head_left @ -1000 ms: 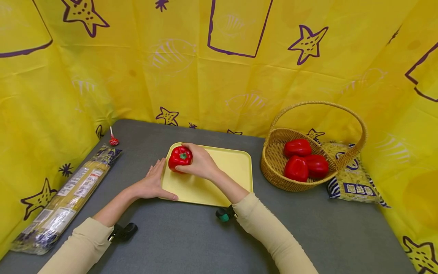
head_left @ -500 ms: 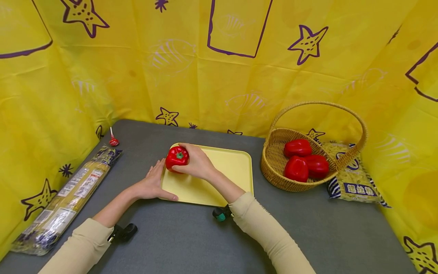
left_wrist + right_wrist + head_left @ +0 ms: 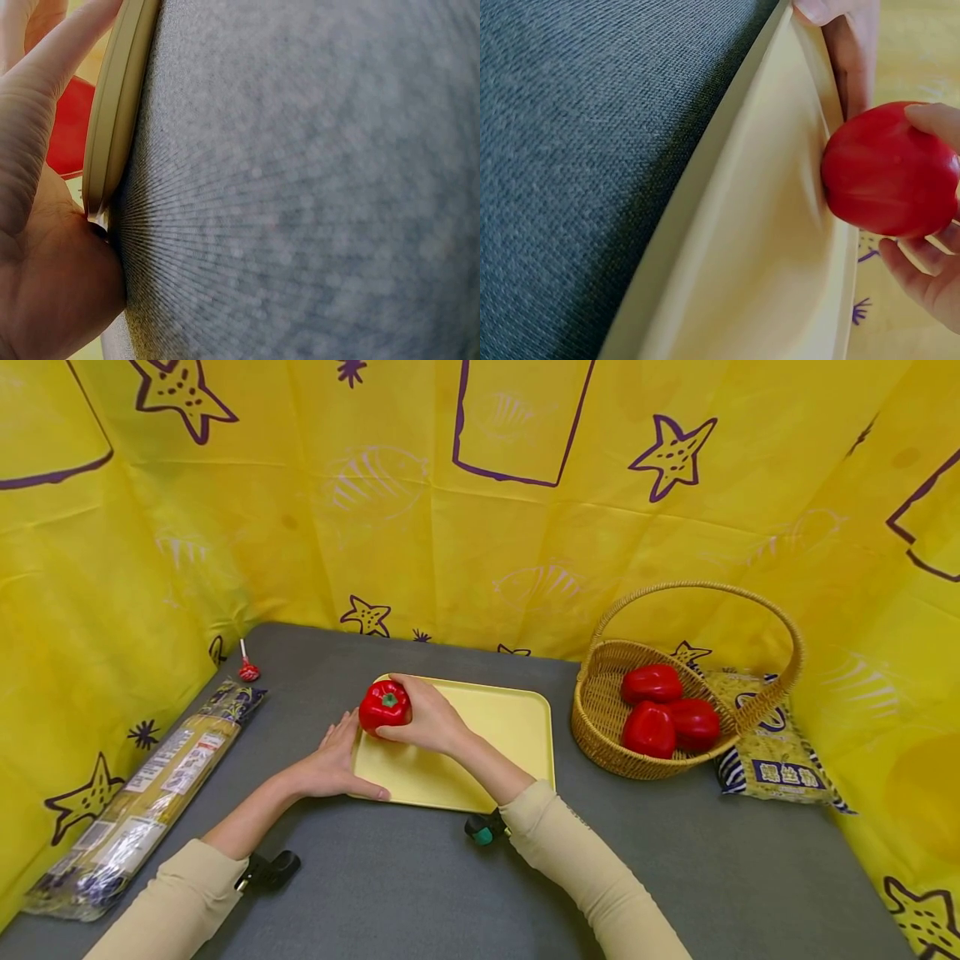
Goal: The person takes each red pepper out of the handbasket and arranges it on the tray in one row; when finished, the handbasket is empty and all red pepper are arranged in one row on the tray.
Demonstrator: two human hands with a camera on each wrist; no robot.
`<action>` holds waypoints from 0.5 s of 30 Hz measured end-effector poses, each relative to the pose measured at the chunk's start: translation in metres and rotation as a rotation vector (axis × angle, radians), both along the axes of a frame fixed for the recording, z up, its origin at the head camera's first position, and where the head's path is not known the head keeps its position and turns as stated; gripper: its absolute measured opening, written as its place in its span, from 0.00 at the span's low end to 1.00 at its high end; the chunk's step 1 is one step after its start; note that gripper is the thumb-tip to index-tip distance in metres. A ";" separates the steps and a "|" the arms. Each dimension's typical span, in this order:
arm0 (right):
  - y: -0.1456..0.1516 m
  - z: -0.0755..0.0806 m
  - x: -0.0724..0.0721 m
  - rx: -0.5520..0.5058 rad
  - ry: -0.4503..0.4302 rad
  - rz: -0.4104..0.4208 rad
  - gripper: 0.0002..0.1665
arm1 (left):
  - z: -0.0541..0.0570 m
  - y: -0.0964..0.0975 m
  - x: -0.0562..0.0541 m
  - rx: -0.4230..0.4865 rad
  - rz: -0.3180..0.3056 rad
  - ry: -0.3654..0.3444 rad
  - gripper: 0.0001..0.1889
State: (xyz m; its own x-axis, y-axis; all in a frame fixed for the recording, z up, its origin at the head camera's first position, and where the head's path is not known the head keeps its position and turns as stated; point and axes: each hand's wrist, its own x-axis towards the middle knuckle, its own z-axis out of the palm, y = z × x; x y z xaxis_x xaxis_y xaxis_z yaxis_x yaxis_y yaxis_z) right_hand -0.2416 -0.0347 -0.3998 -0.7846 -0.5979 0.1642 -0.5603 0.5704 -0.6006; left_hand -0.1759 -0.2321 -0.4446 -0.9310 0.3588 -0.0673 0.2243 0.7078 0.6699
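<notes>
In the head view a red bell pepper point(image 3: 385, 707) with a green stem stands upright at the left end of the pale yellow tray point(image 3: 480, 735). My right hand point(image 3: 427, 714) grips it from the right, thumb on the near side and fingers on the far side. The right wrist view shows the pepper point(image 3: 889, 171) close against the tray's surface. My left hand point(image 3: 330, 768) is spread at the tray's left corner, fingers straight along the left side and thumb at the near edge. In the left wrist view that hand point(image 3: 37, 225) lies against the tray's rim point(image 3: 120, 112).
Right of the tray stands a wicker basket point(image 3: 600, 702) with a tall handle, holding three red bell peppers point(image 3: 649, 730). A noodle bag point(image 3: 780, 768) lies beside it. On the left lie a long plastic-wrapped noodle pack point(image 3: 161, 785) and a red lollipop point(image 3: 249, 670). Yellow cloth point(image 3: 480, 527) surrounds the table.
My right hand has moved the bell pepper slightly left across the tray, mostly in the first half second. The left hand has stayed in place at the tray's corner.
</notes>
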 end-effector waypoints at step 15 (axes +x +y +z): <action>0.015 0.002 0.006 -0.046 -0.044 -0.044 0.50 | -0.001 0.000 -0.001 -0.016 -0.004 0.010 0.70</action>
